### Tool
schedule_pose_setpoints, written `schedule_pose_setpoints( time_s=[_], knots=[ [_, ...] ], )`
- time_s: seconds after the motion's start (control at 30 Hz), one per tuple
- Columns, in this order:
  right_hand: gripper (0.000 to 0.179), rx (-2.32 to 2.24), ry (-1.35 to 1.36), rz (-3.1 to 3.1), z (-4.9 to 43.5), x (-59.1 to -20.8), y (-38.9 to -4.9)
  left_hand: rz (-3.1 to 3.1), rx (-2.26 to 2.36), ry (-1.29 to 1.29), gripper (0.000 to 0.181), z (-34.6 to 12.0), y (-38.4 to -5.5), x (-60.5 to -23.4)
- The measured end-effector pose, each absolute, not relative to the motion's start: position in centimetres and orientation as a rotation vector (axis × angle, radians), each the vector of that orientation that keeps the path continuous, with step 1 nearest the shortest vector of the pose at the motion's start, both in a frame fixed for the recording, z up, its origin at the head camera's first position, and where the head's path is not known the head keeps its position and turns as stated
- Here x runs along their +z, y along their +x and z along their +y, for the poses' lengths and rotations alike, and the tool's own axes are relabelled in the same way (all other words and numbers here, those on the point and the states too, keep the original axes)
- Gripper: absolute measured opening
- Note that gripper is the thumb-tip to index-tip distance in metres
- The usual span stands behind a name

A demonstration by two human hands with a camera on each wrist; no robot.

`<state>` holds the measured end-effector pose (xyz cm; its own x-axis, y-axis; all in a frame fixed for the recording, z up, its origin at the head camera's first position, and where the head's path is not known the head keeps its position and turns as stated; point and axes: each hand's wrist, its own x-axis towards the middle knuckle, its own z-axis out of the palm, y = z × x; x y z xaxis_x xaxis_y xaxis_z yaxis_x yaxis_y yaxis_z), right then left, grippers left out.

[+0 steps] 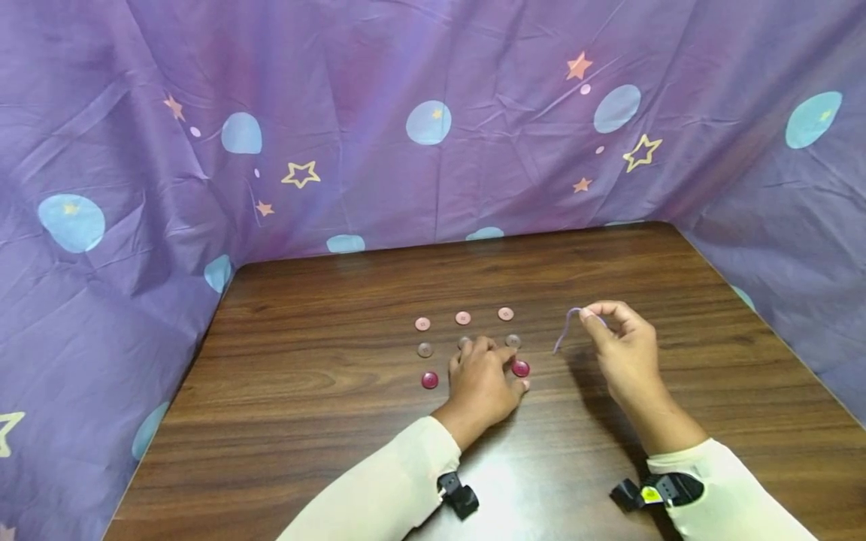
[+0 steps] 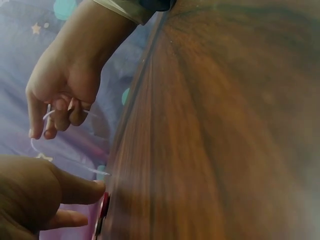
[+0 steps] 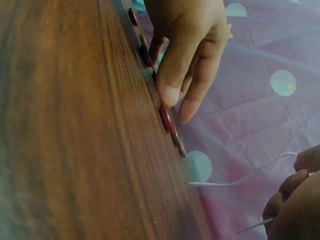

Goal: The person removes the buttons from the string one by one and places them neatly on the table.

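My left hand (image 1: 482, 383) hovers low over a group of buttons, its thumb and index finger spread around a dark red button (image 1: 520, 368). In the right wrist view the thumb tip is right beside that red button (image 3: 166, 119); whether they touch I cannot tell. A second dark red button (image 1: 429, 380) lies left of the hand. The hand partly covers a greyish-brown button (image 1: 464, 343). To the right, my right hand (image 1: 629, 349) is raised above the table and pinches a light purple string (image 1: 565, 327) between thumb and index finger; one end dangles toward the table.
Three pink buttons (image 1: 463, 318) form the far row on the wooden table (image 1: 325, 451). More greyish-brown buttons lie at the left (image 1: 425, 350) and right of the middle row. A purple curtain (image 1: 365, 150) with stars and blue spots surrounds the table's back and sides.
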<state>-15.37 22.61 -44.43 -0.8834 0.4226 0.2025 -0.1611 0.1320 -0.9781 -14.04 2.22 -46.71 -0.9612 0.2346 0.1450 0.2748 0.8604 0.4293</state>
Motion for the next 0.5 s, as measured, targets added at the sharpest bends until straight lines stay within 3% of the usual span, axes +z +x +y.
schedule_pose_setpoints(
  time_s=[0.5],
  knots=[
    [0.007, 1.79, -0.269, -1.998, 22.7, -44.8, -15.8, -2.774, -0.906, -0.519, 0.056, -2.0, -12.8, -45.7]
  ],
)
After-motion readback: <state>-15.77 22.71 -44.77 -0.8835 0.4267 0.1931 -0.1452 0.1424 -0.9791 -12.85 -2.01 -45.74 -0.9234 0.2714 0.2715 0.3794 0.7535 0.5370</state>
